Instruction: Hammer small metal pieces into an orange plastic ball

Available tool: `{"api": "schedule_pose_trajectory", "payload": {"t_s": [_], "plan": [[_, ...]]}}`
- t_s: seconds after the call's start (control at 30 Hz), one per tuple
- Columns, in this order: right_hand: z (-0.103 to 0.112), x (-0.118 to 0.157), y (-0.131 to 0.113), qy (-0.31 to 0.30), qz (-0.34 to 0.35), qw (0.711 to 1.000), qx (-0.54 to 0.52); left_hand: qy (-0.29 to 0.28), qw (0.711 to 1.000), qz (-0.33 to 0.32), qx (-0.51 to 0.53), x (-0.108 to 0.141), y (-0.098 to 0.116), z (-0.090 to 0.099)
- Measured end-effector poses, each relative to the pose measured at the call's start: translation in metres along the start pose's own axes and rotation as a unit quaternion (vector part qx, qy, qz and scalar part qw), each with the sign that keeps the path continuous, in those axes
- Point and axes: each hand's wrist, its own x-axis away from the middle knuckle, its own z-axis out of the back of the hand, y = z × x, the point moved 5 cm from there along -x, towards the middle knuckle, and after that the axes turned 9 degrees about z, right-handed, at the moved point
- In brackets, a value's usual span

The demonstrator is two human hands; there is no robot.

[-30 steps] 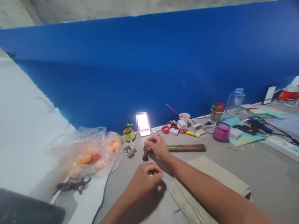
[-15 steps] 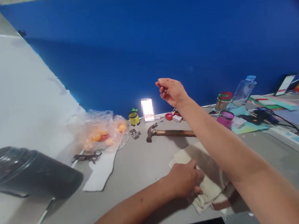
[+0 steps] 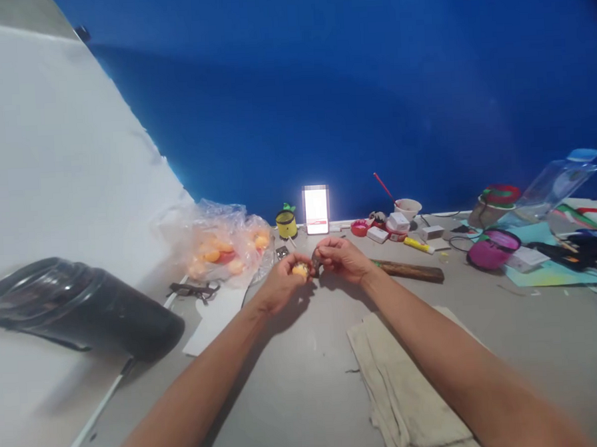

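Note:
My left hand [image 3: 285,281] is closed around a small yellow-orange round thing [image 3: 299,271], partly covered by the fingers. Close beside it, the fingertips of my right hand [image 3: 344,260] are pinched together, with a dark bit showing at their tips; I cannot tell whether that is held or part of the hammer behind. The wooden handle of the hammer [image 3: 414,271] lies on the table beyond my right wrist, its head hidden by my hands. Nearer to me, under my right forearm, is a folded cream cloth [image 3: 407,391].
A clear plastic bag of orange round things [image 3: 220,247] lies at the left, near a dark tumbler [image 3: 93,307]. Behind my hands stand a yellow pot [image 3: 286,224] and a lit phone [image 3: 316,209]. Cups, a yellow tube [image 3: 418,245] and a plastic bottle [image 3: 556,183] are at the right.
My left hand has left the cloth and moved forward, now holding the round thing. The right hand has come down beside it. The cloth lies flatter, and the view has shifted.

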Motion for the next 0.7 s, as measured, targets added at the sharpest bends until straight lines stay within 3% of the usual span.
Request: {"api": "schedule_pose_trajectory", "payload": {"t_s": [0.17,0.33,0.7], "plan": [[0.006,-0.003,0.023,-0.038,-0.045,0.998,0.007,0.095,0.992,-0.067,0.048,-0.015,-0.017,0.02],[0.012,-0.005,0.042,-0.062,-0.077,0.995,0.013,0.07,0.992,-0.067,0.086,-0.017,-0.032,0.029],[0.02,-0.01,0.037,-0.068,-0.064,0.996,-0.007,0.063,0.987,-0.072,0.126,-0.013,-0.036,0.021]]}}
